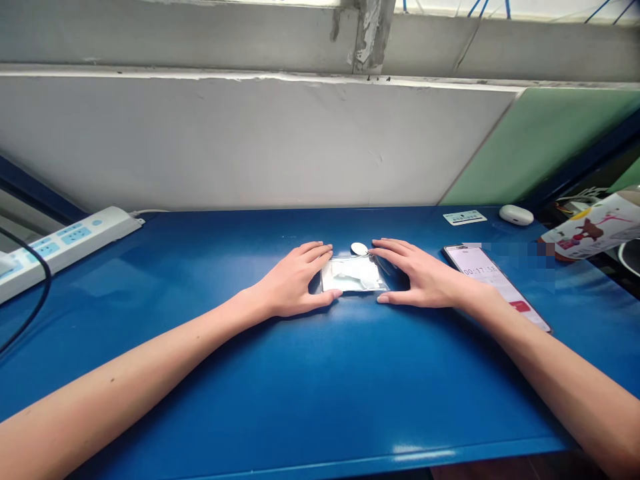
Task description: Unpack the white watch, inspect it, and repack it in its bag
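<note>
A small clear plastic packet [353,273] with something white in it lies flat on the blue table [300,393]. My left hand [300,280] rests at its left side, fingers stretched and thumb apart, the thumb tip at the packet's lower left corner. At the right side my right hand [413,273] is spread in the same way, its thumb tip by the lower right corner. A small white round disc [359,249] lies just behind the packet, close to my right fingertips. Whether the fingers press on the packet I cannot tell.
A phone [480,267] showing a timer lies partly under my right forearm. Behind it are a printed card [465,218] and a white earbud case [516,215]. A printed paper cup [595,227] lies tilted at right. On the left stands a power strip [75,237] with a black cable [46,287].
</note>
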Tool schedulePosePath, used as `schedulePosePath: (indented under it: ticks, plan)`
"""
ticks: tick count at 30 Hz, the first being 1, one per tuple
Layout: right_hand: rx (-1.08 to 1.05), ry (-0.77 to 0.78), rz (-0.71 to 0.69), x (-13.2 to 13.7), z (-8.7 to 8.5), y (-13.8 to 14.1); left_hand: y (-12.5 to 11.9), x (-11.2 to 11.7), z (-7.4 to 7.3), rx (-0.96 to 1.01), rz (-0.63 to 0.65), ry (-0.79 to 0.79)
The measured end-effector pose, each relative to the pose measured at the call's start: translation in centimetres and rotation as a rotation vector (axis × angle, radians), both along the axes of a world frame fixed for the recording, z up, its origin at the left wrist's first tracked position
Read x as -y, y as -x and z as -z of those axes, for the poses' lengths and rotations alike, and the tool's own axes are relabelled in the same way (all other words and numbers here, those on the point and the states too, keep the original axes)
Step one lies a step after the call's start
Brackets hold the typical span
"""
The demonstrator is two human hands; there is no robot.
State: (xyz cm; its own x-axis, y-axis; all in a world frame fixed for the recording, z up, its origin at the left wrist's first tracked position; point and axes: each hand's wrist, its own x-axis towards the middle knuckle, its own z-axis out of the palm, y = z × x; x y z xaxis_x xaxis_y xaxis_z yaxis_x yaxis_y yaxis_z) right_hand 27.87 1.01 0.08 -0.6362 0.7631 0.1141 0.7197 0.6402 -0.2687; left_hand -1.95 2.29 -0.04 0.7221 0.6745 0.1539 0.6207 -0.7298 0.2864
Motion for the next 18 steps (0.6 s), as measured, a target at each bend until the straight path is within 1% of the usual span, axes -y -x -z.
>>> schedulePosePath:
  ticks: [4,8,10,13,16,18]
  plan:
    - [-0.053,-0.038,-0.031,0.1,-0.1,0.2,0.1,-0.2,0.0,0.007,0.016,0.008]
    - [-0.144,-0.135,-0.101,0.6,-0.4,0.9,0.4,-0.3,0.1,0.017,0.046,0.001]
    - [-0.198,-0.168,-0.094,0.8,-0.5,1.4,0.5,-0.3,0.2,0.037,0.073,-0.005]
    - [-0.317,-0.136,-0.044,1.2,-0.6,1.8,0.6,-0.3,0.3,0.064,0.068,-0.005]
    - [-0.43,-0.091,0.063,1.3,-0.6,1.9,0.3,-0.1,0.3,0.081,0.033,-0.001]
    - [-0.485,-0.066,0.157,1.2,-0.4,1.7,0.0,0.0,0.1,0.091,0.005,0.0]
